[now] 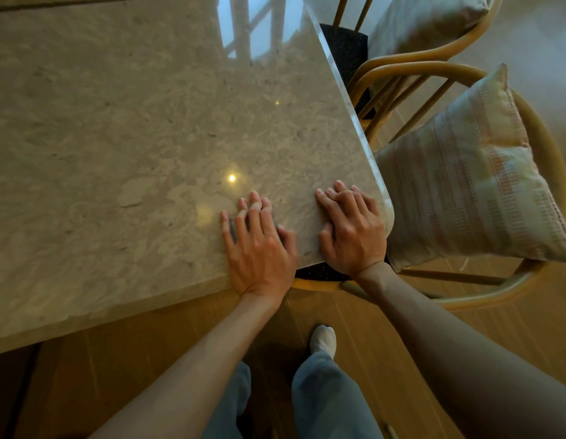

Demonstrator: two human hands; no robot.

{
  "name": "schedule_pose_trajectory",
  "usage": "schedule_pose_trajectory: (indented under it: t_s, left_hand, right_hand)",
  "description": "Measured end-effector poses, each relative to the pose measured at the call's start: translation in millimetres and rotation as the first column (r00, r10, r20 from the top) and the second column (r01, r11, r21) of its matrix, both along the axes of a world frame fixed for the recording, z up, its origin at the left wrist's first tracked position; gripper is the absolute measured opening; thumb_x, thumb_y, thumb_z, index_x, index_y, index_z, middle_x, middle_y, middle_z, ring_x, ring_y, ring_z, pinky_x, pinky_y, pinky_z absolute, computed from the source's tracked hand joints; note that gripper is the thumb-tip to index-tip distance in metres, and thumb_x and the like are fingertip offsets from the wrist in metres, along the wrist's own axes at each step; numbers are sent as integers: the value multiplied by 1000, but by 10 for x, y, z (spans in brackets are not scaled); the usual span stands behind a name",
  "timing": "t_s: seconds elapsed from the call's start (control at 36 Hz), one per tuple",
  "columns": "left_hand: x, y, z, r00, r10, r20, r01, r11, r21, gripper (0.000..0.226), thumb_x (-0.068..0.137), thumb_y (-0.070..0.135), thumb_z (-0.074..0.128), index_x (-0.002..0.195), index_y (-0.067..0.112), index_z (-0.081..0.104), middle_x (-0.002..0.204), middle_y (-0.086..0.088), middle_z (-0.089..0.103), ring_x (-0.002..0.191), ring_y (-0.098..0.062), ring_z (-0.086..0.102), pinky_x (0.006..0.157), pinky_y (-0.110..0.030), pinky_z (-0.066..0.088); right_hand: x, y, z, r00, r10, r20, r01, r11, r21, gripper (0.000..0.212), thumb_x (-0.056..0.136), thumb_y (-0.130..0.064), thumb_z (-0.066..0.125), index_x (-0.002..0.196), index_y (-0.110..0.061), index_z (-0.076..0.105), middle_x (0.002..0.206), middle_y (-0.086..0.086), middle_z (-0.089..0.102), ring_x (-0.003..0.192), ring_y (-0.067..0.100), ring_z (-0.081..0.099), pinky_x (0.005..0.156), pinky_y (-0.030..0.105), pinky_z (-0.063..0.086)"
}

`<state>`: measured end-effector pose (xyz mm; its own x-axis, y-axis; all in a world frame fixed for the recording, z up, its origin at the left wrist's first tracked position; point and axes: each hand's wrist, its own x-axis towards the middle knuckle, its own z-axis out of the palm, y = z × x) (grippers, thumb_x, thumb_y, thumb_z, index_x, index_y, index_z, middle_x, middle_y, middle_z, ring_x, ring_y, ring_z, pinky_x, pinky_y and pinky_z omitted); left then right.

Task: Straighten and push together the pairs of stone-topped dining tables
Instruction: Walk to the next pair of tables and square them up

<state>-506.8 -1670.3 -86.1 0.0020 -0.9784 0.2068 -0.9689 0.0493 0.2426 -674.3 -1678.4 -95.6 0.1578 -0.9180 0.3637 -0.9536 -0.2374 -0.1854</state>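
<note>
Stone-topped desk [117, 137] fills left and far scene. Both hands lie flat, fingers extended, on its near right corner: left hand [259, 245], right hand [351, 229]. Cushioned chair [465, 191] stands just beside, right.

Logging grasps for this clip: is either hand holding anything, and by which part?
Nothing gripped. Left hand and right hand press flat on the stone tabletop, near its rounded corner.
</note>
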Motion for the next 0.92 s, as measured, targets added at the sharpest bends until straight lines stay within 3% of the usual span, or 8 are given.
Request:
schedule_pose_trajectory:
  t_s: [0.28, 0.39, 0.47, 0.56, 0.61, 0.69, 0.81, 0.92]
  left_hand:
    - [23, -10, 111, 1000, -27, 3, 26, 995, 92, 46, 96, 28, 47, 137, 8, 54, 147, -12, 52, 140, -30, 44, 121, -53, 22]
    - [26, -47, 310, 999, -25, 23, 19, 969, 247, 49, 94, 31, 53, 139, 10, 54, 149, -11, 50, 140, -28, 44, 119, -52, 28]
    - [-8, -246, 676, 999, -7, 41, -12, 897, 442, 53, 95, 35, 50, 143, 14, 48, 150, -6, 48, 138, -23, 42, 117, -42, 32]
    - [16, -516, 1057, 982, 155, -110, -53, 781, 623, 41, 95, 33, 51, 132, 15, 57, 137, -9, 59, 127, -27, 53, 101, -36, 43]
    - [27, -688, 1309, 888, 350, -300, -66, 741, 668, 36, 97, 30, 53, 127, 14, 62, 131, -13, 65, 122, -30, 59, 97, -35, 46]
    - [-26, -918, 1673, 676, 504, -538, -118, 794, 596, 28, 99, 27, 55, 117, 10, 68, 121, -17, 70, 116, -31, 63, 94, -37, 48]
    - [-118, -1220, 2077, 389, 483, -784, -137, 872, 469, 16, 101, 21, 53, 94, 19, 67, 103, -16, 71, 101, -33, 66, 91, -48, 51]
    - [-168, -1573, 2283, 230, 409, -883, -149, 911, 383, 22, 103, 23, 47, 101, 15, 67, 109, -12, 71, 95, -26, 65, 79, -37, 52]
  right_hand:
    - [55, 4, 140, 999, -32, 7, 31, 993, 117, 51, 91, -31, 48, 133, -6, 58, 126, 15, 62, 130, 33, 52, 115, 48, 33]
    - [117, 66, 297, 998, -62, -15, 64, 953, 297, 56, 91, -36, 44, 137, -6, 53, 133, 17, 58, 135, 34, 48, 116, 50, 34]
    - [132, -21, 621, 998, -57, -35, 67, 891, 448, 58, 90, -43, 43, 137, -11, 51, 135, 12, 54, 132, 32, 48, 114, 47, 36]
    - [112, -230, 973, 1000, -30, 9, 17, 771, 636, 48, 93, -44, 51, 134, -19, 52, 136, 5, 49, 127, 24, 47, 108, 39, 39]
    - [50, -422, 1247, 989, -75, 131, -48, 670, 741, 46, 96, -38, 55, 137, -19, 53, 144, 2, 47, 129, 21, 47, 107, 36, 40]
    - [-89, -734, 1717, 931, -216, 294, -110, 601, 792, 48, 98, -32, 57, 142, -14, 50, 149, 3, 46, 129, 22, 52, 102, 34, 45]
    - [-196, -1166, 2257, 798, -306, 519, -230, 641, 732, 42, 101, -32, 52, 138, -13, 56, 136, 9, 60, 118, 19, 59, 94, 30, 49]
    - [-212, -1564, 2546, 690, -337, 641, -260, 711, 654, 39, 103, -33, 49, 137, -16, 57, 131, 4, 63, 118, 15, 58, 98, 31, 47]
